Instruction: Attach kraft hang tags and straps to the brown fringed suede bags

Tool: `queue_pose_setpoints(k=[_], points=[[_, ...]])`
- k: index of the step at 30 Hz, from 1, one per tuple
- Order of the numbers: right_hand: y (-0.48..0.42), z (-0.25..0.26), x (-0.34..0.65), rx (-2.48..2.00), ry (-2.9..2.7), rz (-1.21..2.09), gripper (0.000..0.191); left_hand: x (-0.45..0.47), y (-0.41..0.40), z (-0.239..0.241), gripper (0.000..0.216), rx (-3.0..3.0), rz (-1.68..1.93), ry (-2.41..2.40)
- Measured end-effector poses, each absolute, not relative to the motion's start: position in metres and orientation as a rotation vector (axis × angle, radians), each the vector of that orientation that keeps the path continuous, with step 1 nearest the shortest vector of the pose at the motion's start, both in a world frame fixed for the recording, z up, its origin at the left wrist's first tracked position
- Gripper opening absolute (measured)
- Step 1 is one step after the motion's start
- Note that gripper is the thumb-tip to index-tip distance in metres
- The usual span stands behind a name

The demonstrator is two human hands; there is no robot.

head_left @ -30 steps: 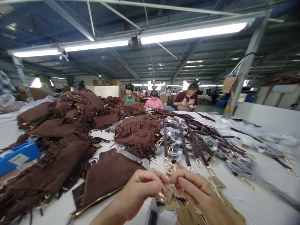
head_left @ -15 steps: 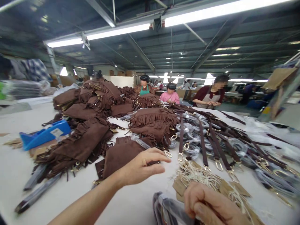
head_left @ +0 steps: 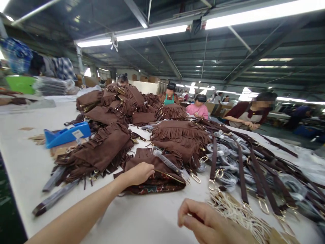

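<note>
My left hand (head_left: 141, 173) is closed on the upper edge of a brown fringed bag (head_left: 138, 159). The bag's zipped mouth gapes toward me and shows a dark patterned lining (head_left: 159, 185). Across the bag lies a plastic-wrapped strip (head_left: 167, 162). My right hand (head_left: 200, 218) hovers low over the white table with its fingers curled in; whatever they may hold is hidden. Just to its right is a heap of brown paper tags with white strings (head_left: 233, 211).
Brown fringed bags (head_left: 109, 98) are piled at the back left, beside a blue tape dispenser (head_left: 67, 135). Dark straps with metal clasps (head_left: 241, 173) and plastic-wrapped coils (head_left: 225, 152) cover the right side. Several people work across the white table (head_left: 122, 217).
My left hand has moved left and closed on the bag's edge, opening its mouth. My right hand has shifted left. The plastic-wrapped grey bundle beside it is out of sight. The view has turned left.
</note>
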State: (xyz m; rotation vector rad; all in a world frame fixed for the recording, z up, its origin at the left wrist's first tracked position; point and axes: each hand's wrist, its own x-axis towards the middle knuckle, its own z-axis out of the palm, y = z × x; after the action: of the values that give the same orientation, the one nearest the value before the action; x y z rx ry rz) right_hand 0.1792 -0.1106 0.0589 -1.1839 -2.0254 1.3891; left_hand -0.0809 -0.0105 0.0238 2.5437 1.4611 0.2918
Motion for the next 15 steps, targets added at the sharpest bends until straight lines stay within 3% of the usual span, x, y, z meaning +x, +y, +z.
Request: queue_pose_setpoints(k=[3, 7, 11, 15], points=[[-0.078, 0.026, 0.157, -1.165, -2.21, 1.051, 0.017, -0.087, 0.002, 0.028, 0.027, 2.486, 0.34, 1.411], [-0.049, -0.01, 0.143, -1.208, -2.202, 0.841, 0.015, -0.094, 0.012, 0.022, 0.021, 2.394, 0.376, 1.389], [-0.037, -0.024, 0.144, -1.22, -2.072, 0.855, 0.021, -0.102, 0.023, 0.01, 0.02, 2.34, 0.388, 1.392], [-0.028, -0.03, 0.148, -1.198, -1.899, 1.074, 0.031, -0.102, 0.027, 0.014, 0.018, 2.359, 0.337, 1.402]])
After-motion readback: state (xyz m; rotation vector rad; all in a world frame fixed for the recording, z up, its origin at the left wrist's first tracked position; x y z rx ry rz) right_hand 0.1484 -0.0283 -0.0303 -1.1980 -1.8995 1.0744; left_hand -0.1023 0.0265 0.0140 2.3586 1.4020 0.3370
